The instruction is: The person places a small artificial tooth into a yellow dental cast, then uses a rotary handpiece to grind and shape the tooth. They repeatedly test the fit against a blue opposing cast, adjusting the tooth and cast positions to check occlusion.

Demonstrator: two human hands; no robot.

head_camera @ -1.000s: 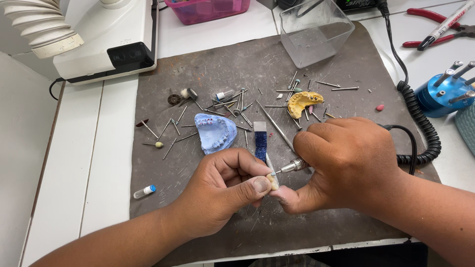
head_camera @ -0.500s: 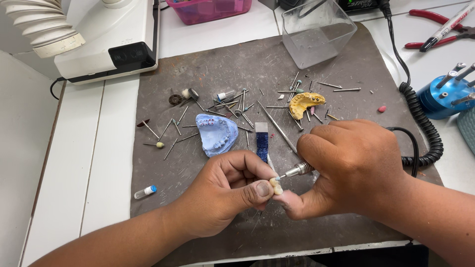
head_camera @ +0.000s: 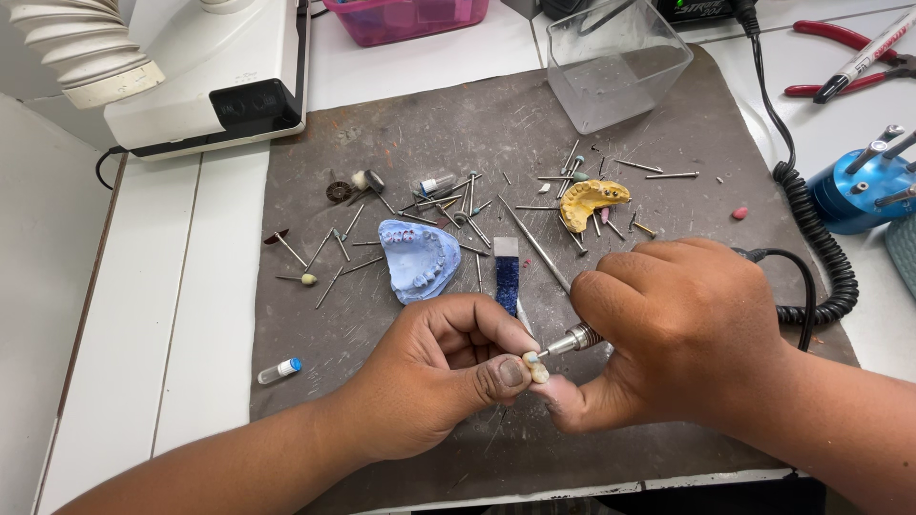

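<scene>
The left hand pinches a small pale tooth piece between thumb and fingers, low over the grey mat on the white counter. The right hand is closed around a handpiece, whose tip meets the piece, though the exact contact is too small to tell. Behind the hands lie a blue cast, a yellow cast, a blue strip and scattered burs; a clear tub stands at the mat's far edge.
</scene>
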